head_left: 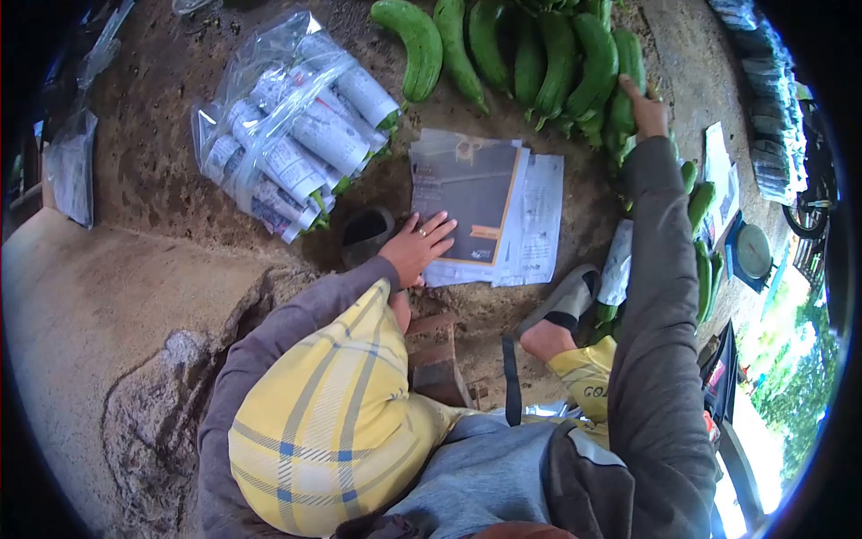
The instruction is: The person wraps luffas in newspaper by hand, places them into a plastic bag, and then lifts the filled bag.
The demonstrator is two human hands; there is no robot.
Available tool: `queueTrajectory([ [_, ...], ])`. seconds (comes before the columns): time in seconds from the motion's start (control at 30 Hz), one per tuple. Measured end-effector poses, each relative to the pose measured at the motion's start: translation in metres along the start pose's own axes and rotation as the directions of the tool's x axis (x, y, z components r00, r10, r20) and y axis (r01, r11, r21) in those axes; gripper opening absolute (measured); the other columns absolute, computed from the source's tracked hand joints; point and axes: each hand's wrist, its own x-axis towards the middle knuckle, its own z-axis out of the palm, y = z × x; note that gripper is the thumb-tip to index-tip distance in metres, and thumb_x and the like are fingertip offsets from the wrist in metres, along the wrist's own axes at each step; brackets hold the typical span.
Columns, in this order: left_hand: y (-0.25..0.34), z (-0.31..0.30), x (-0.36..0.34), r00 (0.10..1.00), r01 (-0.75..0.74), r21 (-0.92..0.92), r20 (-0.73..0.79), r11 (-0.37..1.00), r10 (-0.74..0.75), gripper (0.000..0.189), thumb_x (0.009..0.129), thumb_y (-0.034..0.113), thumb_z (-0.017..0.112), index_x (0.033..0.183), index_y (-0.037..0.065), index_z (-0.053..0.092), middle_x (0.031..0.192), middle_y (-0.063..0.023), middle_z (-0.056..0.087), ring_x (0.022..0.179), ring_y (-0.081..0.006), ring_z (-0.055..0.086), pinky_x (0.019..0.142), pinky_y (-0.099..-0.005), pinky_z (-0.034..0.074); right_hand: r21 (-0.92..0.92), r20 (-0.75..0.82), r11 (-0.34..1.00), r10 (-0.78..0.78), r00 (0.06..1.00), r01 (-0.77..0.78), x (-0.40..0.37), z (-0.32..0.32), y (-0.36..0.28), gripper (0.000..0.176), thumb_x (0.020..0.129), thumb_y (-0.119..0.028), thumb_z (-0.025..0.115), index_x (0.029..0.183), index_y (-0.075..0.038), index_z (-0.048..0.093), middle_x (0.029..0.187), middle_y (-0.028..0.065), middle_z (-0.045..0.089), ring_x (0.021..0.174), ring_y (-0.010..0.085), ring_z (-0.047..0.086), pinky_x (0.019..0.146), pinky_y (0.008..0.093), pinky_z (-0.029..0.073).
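The right hand's fingers (631, 88) are curling partway onto a long green gourd (619, 121) at the pile's right edge; whether they are gripping, I cannot tell. It is lying lengthwise toward the wearer. The left hand (415, 250) is spreading open on stacked paper (467, 198). Several paper-wrapped gourds (328, 135) are already sitting bagged; many loose gourds (555, 67) are lying unwrapped.

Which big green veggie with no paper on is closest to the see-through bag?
The curved one at the far left of the pile, beside the see-through bag. The other bare ones all lie farther right.
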Motion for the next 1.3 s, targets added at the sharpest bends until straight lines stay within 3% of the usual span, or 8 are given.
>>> queueTrajectory([
  [0.1,-0.001,0.003,0.001,1.0,0.005,0.058,-0.004,0.998,-0.005,0.094,0.063,0.032,0.083,0.143,0.011,0.038,0.157,-0.009,0.017,0.146,-0.0282,0.01,0.112,-0.0521,0.024,0.445,0.21,0.863,0.161,0.964,-0.241,-0.008,-0.02,0.005,0.069,0.079,-0.027,0.078,0.13,0.007,0.047,0.116,0.0171,0.061,0.101,0.0221,0.062,0.075,0.0351,0.056],
  [0.2,-0.005,0.024,0.006,0.994,0.0,0.121,-0.104,0.993,0.013,0.082,0.071,0.022,0.077,0.143,0.011,0.038,0.157,-0.0086,0.017,0.146,-0.0285,0.01,0.112,-0.0488,0.024,0.548,0.159,0.835,-0.041,0.986,-0.053,-0.099,-0.019,-0.03,0.064,0.082,-0.02,0.075,0.132,0.007,0.044,0.121,0.0156,0.058,0.104,0.0224,0.061,0.083,0.036,0.054],
  [0.37,-0.006,0.027,0.009,0.992,-0.018,0.157,-0.117,0.987,0.037,0.066,0.079,0.015,0.063,0.141,0.012,0.041,0.156,-0.0077,0.02,0.146,-0.0271,0.012,0.113,-0.0458,0.025,0.259,0.588,0.966,-0.156,0.794,-0.001,-0.198,0.022,-0.008,0.073,0.073,-0.01,0.077,0.138,-0.004,0.044,0.128,0.0109,0.054,0.116,0.0214,0.053,0.099,0.036,0.044],
  [0.47,-0.006,0.028,0.008,0.991,-0.036,0.145,-0.125,0.989,0.055,0.058,0.083,0.014,0.057,0.139,0.012,0.043,0.155,-0.0061,0.024,0.146,-0.025,0.015,0.113,-0.0442,0.026,0.129,0.711,0.923,-0.341,0.616,0.362,-0.224,0.065,0.018,0.072,0.067,-0.013,0.079,0.132,-0.004,0.049,0.121,0.0126,0.055,0.119,0.026,0.05,0.102,0.0348,0.038],
  [0.77,-0.009,0.031,0.008,0.973,-0.04,0.115,-0.222,0.993,0.065,0.045,0.085,0.016,0.051,0.129,0.01,0.055,0.148,-0.0024,0.037,0.136,-0.0224,0.034,0.112,-0.0429,0.029,-0.126,0.689,0.738,-0.416,0.594,0.663,-0.244,0.097,0.044,0.073,0.063,-0.011,0.08,0.131,-0.007,0.051,0.125,0.0125,0.053,0.116,0.0336,0.049,0.101,0.0407,0.04],
  [0.87,-0.014,0.034,0.01,0.964,-0.059,0.126,-0.251,0.99,0.089,0.04,0.085,0.015,0.051,0.123,0.012,0.06,0.143,-0.0016,0.044,0.134,-0.0224,0.038,0.111,-0.0427,0.033,-0.186,0.616,0.544,-0.585,0.529,0.818,-0.258,0.088,0.035,0.066,0.063,-0.019,0.082,0.122,-0.009,0.056,0.121,0.0114,0.053,0.113,0.0326,0.049,0.098,0.0431,0.04],
  [1.1,-0.031,0.028,0.013,0.957,-0.141,-0.306,-0.285,0.941,0.051,0.033,0.086,0.016,0.058,0.118,0.009,0.063,0.133,-0.004,0.055,0.13,-0.0278,0.045,0.108,-0.0431,0.037,-0.105,0.764,0.623,-0.448,0.464,0.775,-0.335,0.064,0.056,0.045,0.069,-0.021,0.078,0.109,-0.009,0.06,0.11,0.01,0.056,0.108,0.0308,0.052,0.088,0.0424,0.042],
  [1.3,-0.025,-0.031,-0.008,0.942,-0.161,-0.575,-0.331,0.802,-0.048,0.063,0.075,0.037,0.076,0.128,0.008,0.056,0.128,-0.0117,0.057,0.121,-0.0308,0.051,0.104,-0.0419,0.039,0.017,0.735,0.781,-0.433,0.521,0.624,-0.314,0.06,0.073,0.021,0.075,-0.01,0.072,0.095,-0.006,0.066,0.092,0.013,0.064,0.088,0.0333,0.061,0.075,0.0414,0.049],
])
